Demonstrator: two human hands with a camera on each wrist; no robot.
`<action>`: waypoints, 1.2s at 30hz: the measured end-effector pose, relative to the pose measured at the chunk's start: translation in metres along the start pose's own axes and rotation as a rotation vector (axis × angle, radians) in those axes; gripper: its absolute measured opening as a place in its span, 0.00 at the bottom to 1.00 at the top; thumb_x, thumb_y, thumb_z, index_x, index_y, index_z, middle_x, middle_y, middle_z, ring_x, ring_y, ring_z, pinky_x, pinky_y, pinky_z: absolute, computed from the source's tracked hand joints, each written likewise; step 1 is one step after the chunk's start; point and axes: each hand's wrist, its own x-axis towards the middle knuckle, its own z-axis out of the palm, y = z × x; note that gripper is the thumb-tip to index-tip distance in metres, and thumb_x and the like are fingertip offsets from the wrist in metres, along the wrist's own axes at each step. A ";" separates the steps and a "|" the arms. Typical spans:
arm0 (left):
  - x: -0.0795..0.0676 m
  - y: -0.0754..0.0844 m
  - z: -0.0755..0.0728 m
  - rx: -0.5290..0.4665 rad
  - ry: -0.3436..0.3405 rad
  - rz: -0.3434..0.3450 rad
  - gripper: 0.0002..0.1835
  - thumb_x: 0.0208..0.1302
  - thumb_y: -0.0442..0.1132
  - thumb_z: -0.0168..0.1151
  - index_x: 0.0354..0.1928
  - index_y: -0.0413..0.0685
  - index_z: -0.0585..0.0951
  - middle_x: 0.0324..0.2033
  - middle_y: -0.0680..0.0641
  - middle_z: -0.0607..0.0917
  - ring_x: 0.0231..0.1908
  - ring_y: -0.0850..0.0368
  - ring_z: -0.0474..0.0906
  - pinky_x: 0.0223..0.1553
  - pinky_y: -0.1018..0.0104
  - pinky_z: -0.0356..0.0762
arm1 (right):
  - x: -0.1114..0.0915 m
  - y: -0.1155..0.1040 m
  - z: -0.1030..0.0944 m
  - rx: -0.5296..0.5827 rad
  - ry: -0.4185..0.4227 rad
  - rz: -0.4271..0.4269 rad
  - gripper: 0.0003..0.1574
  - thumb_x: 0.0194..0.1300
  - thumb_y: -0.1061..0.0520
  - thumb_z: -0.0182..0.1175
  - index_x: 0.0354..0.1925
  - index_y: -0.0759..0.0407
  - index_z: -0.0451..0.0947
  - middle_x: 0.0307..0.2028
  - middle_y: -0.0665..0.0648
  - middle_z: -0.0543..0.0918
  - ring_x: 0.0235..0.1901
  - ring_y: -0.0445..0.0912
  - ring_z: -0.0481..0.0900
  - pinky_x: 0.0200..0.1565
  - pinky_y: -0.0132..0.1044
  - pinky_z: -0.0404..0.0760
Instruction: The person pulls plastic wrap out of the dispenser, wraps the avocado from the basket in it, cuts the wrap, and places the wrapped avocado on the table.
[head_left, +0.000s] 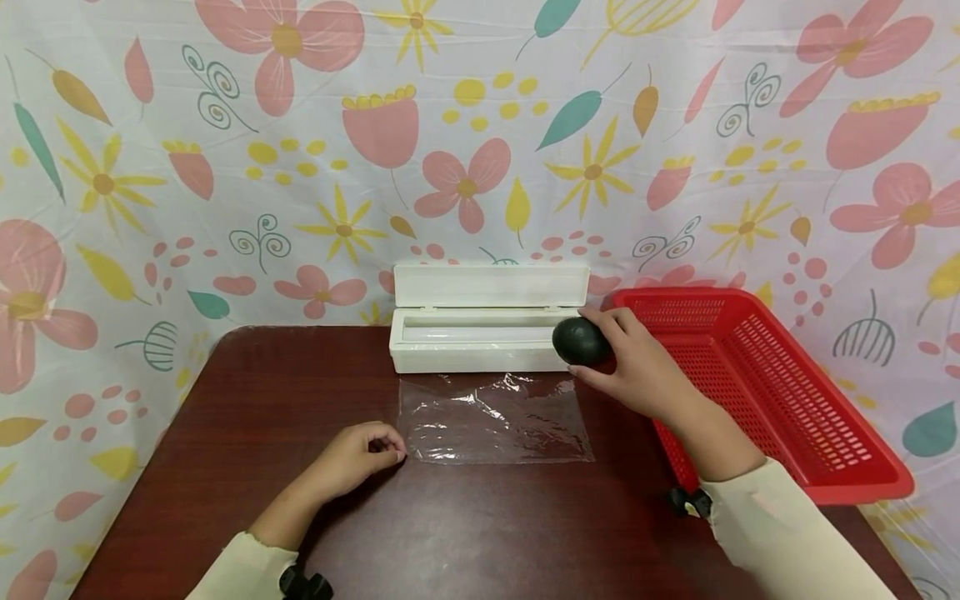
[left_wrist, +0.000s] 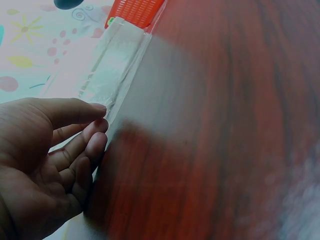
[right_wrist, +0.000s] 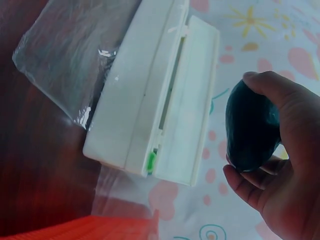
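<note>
My right hand (head_left: 637,362) grips a dark green avocado (head_left: 582,342) between thumb and fingers, raised near the right end of a white film dispenser box (head_left: 480,358). In the right wrist view the avocado (right_wrist: 250,127) looks smooth and shiny. A sheet of clear cling film (head_left: 495,421) stretches from the box's front over the brown table. My left hand (head_left: 352,458) is low at the sheet's near left corner, thumb and fingertips pinching its edge. In the left wrist view the fingers of that hand (left_wrist: 55,150) are curled, with the film reaching their tips.
The box's lid (head_left: 491,287) stands open at the back, with the roll inside partly visible. A red plastic basket (head_left: 817,383) lies at the right, partly behind my right forearm. Behind the brown table (head_left: 480,533) hangs a flower-patterned cloth (head_left: 465,100).
</note>
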 end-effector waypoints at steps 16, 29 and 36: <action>0.000 -0.001 0.000 -0.003 -0.002 0.006 0.02 0.63 0.41 0.69 0.34 0.53 0.86 0.31 0.57 0.84 0.35 0.66 0.77 0.40 0.71 0.75 | -0.002 -0.011 0.024 -0.007 -0.018 -0.001 0.52 0.56 0.41 0.75 0.72 0.54 0.67 0.53 0.63 0.75 0.47 0.58 0.80 0.50 0.55 0.81; 0.000 0.000 0.000 -0.008 -0.004 0.004 0.02 0.63 0.41 0.69 0.34 0.52 0.86 0.31 0.57 0.84 0.35 0.67 0.77 0.40 0.71 0.76 | -0.005 -0.014 0.046 0.048 -0.042 0.025 0.51 0.56 0.40 0.75 0.72 0.53 0.68 0.54 0.62 0.74 0.45 0.53 0.79 0.46 0.50 0.82; -0.001 0.000 0.000 -0.011 -0.003 0.015 0.02 0.62 0.40 0.69 0.34 0.52 0.86 0.31 0.57 0.84 0.35 0.67 0.77 0.40 0.71 0.76 | -0.005 -0.020 0.055 0.063 -0.044 0.033 0.52 0.55 0.39 0.76 0.72 0.53 0.68 0.52 0.62 0.75 0.44 0.54 0.80 0.45 0.49 0.83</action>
